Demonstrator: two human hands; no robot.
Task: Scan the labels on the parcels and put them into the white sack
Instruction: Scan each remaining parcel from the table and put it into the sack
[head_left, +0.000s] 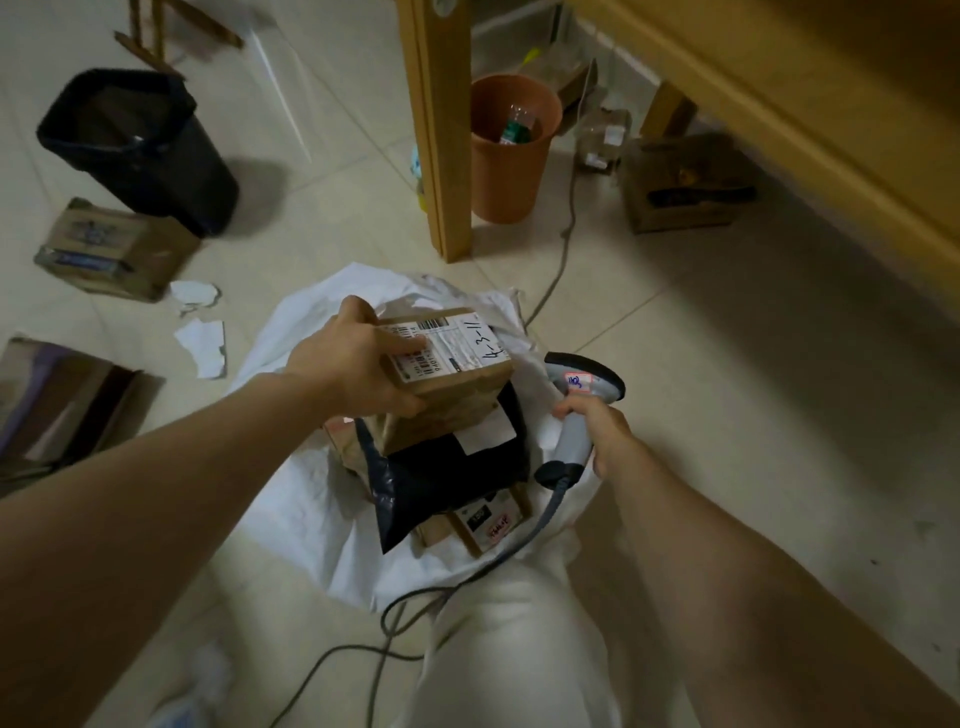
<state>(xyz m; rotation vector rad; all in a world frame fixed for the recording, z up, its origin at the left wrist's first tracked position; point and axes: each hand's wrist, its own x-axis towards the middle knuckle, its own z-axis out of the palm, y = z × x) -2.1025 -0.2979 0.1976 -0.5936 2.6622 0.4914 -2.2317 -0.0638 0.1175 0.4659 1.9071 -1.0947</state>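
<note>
Left arm is stretched forward from lower left; left hand (358, 364) is clamped on the near end of a brown box (457, 376), thumb laid on its label (441, 345), fingers underneath. Box is held label-up just over the open white sack (296, 338), above a black mailer bag (441, 467) lying inside. Right hand (602, 431) is wrapped round the scanner (574, 415) handle, beside the box, cable (545, 525) trailing down

Dim light, soft blur, wide-angle edge distortion
</note>
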